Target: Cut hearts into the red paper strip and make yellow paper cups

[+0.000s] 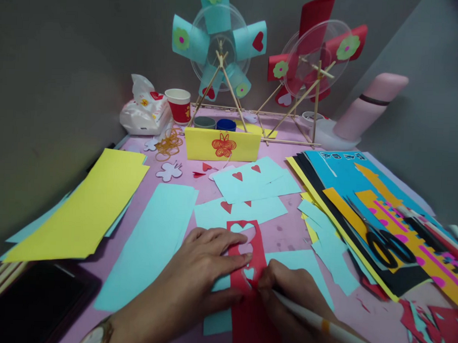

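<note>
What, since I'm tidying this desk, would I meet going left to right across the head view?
Yellow paper stack, light blue sheet, left hand, red strip with heart cutouts, right hand holding a white pen, black scissors.

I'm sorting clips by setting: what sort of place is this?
Probably a paper-craft table: coloured sheets cover it, scissors lie on the right, paper windmills stand behind, and the right hand holds a pen on a red strip.

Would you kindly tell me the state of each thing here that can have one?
Red strip: flat, heart holes cut, pressed down by the left hand.
Pen: gripped in the right hand, tip at the strip.
Scissors: shut, lying on the paper stack.
Paper cup: upright.
Tissue pack: open, tissue sticking out.
</note>
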`<state>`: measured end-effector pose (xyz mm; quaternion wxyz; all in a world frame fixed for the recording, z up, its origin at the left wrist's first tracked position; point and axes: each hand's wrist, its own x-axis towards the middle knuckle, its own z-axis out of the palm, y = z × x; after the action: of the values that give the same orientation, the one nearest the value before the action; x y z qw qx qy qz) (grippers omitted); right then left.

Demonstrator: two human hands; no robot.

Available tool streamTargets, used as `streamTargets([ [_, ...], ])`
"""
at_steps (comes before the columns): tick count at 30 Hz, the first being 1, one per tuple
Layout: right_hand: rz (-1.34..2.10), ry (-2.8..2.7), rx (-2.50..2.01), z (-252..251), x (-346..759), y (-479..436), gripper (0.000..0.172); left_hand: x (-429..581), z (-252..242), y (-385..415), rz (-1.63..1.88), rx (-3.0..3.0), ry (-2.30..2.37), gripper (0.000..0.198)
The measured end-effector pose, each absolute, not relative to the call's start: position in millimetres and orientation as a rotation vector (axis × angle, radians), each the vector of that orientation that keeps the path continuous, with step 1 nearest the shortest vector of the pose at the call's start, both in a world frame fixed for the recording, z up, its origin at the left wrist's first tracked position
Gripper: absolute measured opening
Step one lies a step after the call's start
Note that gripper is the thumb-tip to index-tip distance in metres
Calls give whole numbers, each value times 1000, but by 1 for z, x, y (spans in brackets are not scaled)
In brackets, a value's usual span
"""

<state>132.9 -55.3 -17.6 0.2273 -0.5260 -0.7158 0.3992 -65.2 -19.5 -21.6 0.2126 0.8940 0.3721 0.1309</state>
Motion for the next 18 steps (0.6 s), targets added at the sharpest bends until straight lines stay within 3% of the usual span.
streamTargets([
  [18,1052,-1990,-1313,-16,138,-59,18,-65,-19,-19,371,2466,1028,43],
])
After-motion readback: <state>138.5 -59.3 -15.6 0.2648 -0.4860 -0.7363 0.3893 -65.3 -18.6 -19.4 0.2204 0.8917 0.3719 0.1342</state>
